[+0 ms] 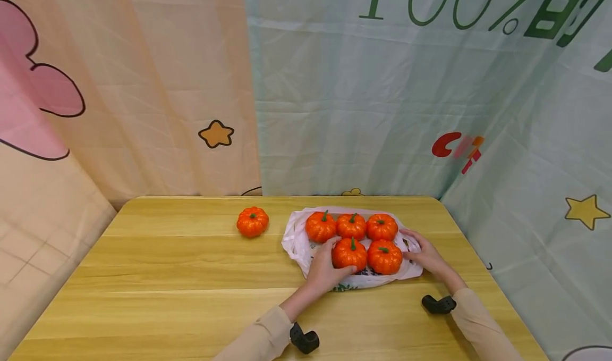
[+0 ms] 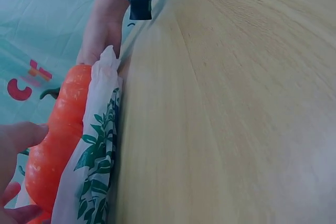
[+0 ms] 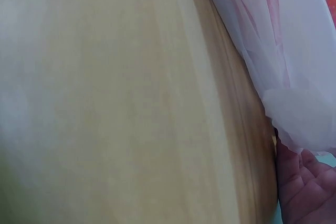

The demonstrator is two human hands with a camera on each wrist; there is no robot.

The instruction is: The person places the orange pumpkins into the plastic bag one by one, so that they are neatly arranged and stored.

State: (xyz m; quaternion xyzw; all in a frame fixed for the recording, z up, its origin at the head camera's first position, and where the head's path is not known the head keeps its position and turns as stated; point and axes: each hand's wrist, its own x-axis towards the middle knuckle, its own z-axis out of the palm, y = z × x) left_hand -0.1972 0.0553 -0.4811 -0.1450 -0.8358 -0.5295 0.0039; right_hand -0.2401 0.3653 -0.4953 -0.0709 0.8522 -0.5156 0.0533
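Several small orange pumpkins with green stems sit in a white plastic bag (image 1: 298, 244) whose sides are spread low around them. My left hand (image 1: 325, 268) holds the front left pumpkin (image 1: 349, 255), thumb at its near side and fingers at its far left. In the left wrist view, the thumb and fingertips touch an orange pumpkin (image 2: 50, 166) beside the bag's green leaf print. My right hand (image 1: 427, 254) grips the bag's right edge, close to the front right pumpkin (image 1: 384, 257). White plastic (image 3: 299, 114) covers the fingertips of this hand in the right wrist view.
One more pumpkin (image 1: 252, 221) stands on the wooden table (image 1: 167, 276), left of the bag near the back. Printed cloth (image 1: 344, 111) hangs behind the table and along its sides. A black wrist device (image 1: 304, 339) is on each sleeve.
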